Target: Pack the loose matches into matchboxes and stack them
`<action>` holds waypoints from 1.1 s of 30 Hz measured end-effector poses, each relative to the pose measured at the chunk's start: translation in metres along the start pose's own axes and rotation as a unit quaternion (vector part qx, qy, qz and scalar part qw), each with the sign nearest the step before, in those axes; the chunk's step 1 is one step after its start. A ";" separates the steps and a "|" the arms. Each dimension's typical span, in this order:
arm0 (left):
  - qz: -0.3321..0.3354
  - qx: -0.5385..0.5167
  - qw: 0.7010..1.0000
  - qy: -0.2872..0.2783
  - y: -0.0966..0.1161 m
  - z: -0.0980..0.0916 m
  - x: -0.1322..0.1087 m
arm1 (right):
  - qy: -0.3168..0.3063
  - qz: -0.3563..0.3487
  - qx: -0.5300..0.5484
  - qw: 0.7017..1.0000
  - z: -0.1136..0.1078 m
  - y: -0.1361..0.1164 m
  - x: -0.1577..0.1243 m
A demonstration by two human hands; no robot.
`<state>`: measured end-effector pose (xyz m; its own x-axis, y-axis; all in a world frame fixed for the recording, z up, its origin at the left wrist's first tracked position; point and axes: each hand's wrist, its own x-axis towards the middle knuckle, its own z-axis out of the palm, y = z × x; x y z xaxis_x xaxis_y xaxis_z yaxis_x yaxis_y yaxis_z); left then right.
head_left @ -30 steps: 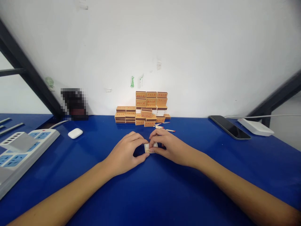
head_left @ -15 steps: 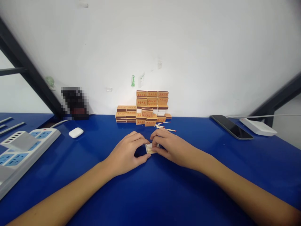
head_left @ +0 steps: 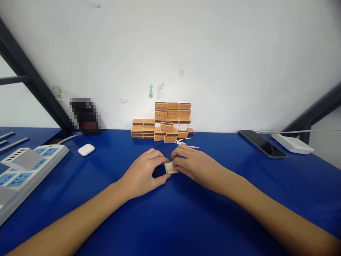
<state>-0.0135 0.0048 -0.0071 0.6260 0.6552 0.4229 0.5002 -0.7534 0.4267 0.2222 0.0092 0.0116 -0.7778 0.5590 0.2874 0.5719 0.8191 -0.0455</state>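
Observation:
A small white matchbox tray (head_left: 170, 168) with pale matchsticks in it lies on the blue table between my hands. My left hand (head_left: 146, 172) grips its left end, the thumb at the near corner and the index finger at the far one. Over the tray's right part, the curled fingers of my right hand (head_left: 195, 165) reach into it; their tips are partly hidden, so what they pinch, if anything, cannot be seen. Several loose red-tipped matches (head_left: 189, 145) lie just beyond. Behind them stand stacked orange matchboxes (head_left: 172, 114) against the wall.
To the left are a power strip (head_left: 50, 165) with plugged-in adapters and a white earbud case (head_left: 86, 149). A phone (head_left: 262, 144) and a white box-shaped device (head_left: 293, 144) with a cable lie at the right. The white wall (head_left: 226, 71) rises behind the table.
My right hand's fingers have shifted slightly and its thumb has tucked further under, showing more of the tray. My left hand and the tray stay in place.

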 end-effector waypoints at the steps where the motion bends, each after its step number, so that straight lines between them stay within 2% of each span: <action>1: 0.003 0.002 1.000 0.001 0.000 0.000 0.000 | 0.000 -0.006 -0.006 1.000 0.000 0.000 0.000; 14: 0.002 -0.003 1.000 0.003 0.000 0.000 -0.001 | -0.017 0.039 0.017 0.999 0.001 -0.005 0.001; 23: -0.001 -0.012 1.000 -0.004 0.001 0.000 0.000 | -0.031 0.049 0.151 0.987 0.001 -0.001 -0.002; 33: -0.005 0.000 1.000 -0.002 0.000 0.000 -0.001 | -0.023 0.072 0.182 0.980 -0.009 0.004 -0.002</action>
<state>-0.0137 0.0039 -0.0078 0.6235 0.6631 0.4143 0.5065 -0.7462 0.4320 0.2284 0.0097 0.0190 -0.7113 0.6707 0.2103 0.5523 0.7183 -0.4230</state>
